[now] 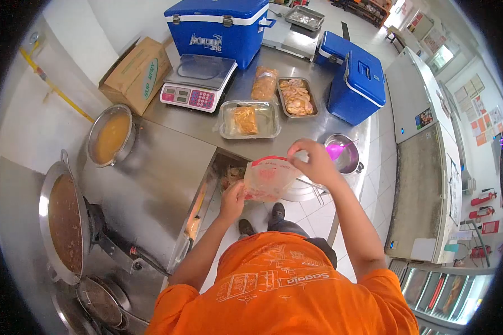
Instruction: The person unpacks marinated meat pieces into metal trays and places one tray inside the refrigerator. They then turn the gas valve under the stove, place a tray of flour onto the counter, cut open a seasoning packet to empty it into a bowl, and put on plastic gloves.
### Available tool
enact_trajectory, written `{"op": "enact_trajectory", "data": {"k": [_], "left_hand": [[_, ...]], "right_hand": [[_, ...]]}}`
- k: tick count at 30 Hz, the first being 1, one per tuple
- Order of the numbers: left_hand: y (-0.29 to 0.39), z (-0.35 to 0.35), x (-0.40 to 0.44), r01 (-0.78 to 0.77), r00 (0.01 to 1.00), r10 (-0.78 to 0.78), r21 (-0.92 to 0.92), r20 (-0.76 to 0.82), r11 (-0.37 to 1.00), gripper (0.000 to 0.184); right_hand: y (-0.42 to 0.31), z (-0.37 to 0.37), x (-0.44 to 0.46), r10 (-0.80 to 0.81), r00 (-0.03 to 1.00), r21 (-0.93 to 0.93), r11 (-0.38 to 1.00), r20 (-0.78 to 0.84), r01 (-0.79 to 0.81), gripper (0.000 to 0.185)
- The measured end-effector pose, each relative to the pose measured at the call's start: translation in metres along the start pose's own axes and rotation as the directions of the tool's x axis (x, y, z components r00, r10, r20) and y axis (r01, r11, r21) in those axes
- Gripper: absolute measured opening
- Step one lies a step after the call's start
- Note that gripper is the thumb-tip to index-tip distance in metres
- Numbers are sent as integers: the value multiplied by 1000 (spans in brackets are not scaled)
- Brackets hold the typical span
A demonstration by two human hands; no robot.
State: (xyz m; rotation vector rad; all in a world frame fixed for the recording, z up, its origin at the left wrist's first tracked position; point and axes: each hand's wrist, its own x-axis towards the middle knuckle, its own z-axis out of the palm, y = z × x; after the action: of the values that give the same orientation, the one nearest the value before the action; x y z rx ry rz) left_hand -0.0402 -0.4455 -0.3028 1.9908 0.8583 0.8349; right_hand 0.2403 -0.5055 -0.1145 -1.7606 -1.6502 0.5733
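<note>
A: Where is the bag?
B: The plastic bag with red print is in the middle of the frame, held up in front of the orange shirt. The left hand is at its left edge and the right hand at its upper right corner.

A: How would you handle it well?
B: I'd keep it level between both hands, with light, even tension. Film this thin would probably crease or slip if one side pulled harder. I'd also hold it by the margins, so the fingers don't bunch the middle.

A: And what is near it?
B: Just above it in the frame is a clear tray with a wrapped packet inside. Right of that is a metal tray of raw meat pieces. A metal bowl with a pink utensil is beyond the right hand, at centre right.

A: Now the grips?
B: The left thumb and fingers are closed on the bag's edge. The right is a narrower pinch, thumb against fingers at the corner, with hardly any gap. I can't tell how hard either one presses, or whether the bag holds anything.
</note>
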Motion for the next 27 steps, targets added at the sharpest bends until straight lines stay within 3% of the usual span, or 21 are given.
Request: {"op": "enact_trajectory", "data": {"k": [2, 6, 7, 8, 9, 10, 11, 13, 16, 19, 22, 24, 25, 27], "left_hand": [[-11, 2, -2, 7, 1000, -7, -37, -10, 999, 13], [-25, 11, -4, 98, 995, -98, -180, 11, 979, 18], [-18, 13, -2, 52, 999, -51, -172, 11, 984, 19], [-7, 10, 1, 8, 1000, -6, -161, 12, 987, 22], [-3, 6, 2, -34, 999, 36, -147, 9, 989, 25], [-16, 7, 0, 58, 997, -69, -359, -17, 932, 31], [-33, 5, -3, 141, 983, -184, -548, -25, 824, 37], [-26, -18, 8, 271, 884, -467, -823, 7, 500, 56], [79, -49, 60, 73, 784, -560, -855, -269, 514, 48], [107, -26, 91, 11, 735, -412, -598, -538, 801, 47], [84, 10, 101, -25, 752, -382, -602, -537, 798, 46], [80, 25, 94, 22, 892, -231, -473, -388, 881, 36], [78, 25, 94, -25, 951, -86, -354, -296, 935, 32], [79, 16, 98, -272, 962, 268, -103, -51, 957, 22]], "right_hand": [[-13, -7, -14, 86, 991, 117, 990, -103, -73, 44], [26, 31, -51, 161, 982, 274, 944, 97, -181, 58], [47, 54, -56, 165, 975, 308, 929, 145, -203, 55], [83, 84, -61, 107, 984, 422, 893, 143, -159, 39], [76, 87, -62, 209, 971, 385, 892, 118, -239, 32], [66, 86, -64, 303, 948, 355, 879, 97, -318, 26], [63, 83, -67, 284, 958, 275, 919, 37, -283, 23], [64, 79, -70, 216, 974, 106, 972, -69, -209, 18], [85, 83, -78, 152, 987, 9, 988, -55, -152, 18], [89, 88, -76, 185, 983, 72, 980, -7, -184, 22], [84, 87, -72, 201, 978, 149, 967, 47, -206, 23], [80, 86, -71, 196, 980, 214, 956, 39, -200, 21], [76, 85, -71, 196, 980, 249, 949, 19, -195, 21], [80, 83, -70, 216, 976, 285, 936, 3, -207, 18]]}}
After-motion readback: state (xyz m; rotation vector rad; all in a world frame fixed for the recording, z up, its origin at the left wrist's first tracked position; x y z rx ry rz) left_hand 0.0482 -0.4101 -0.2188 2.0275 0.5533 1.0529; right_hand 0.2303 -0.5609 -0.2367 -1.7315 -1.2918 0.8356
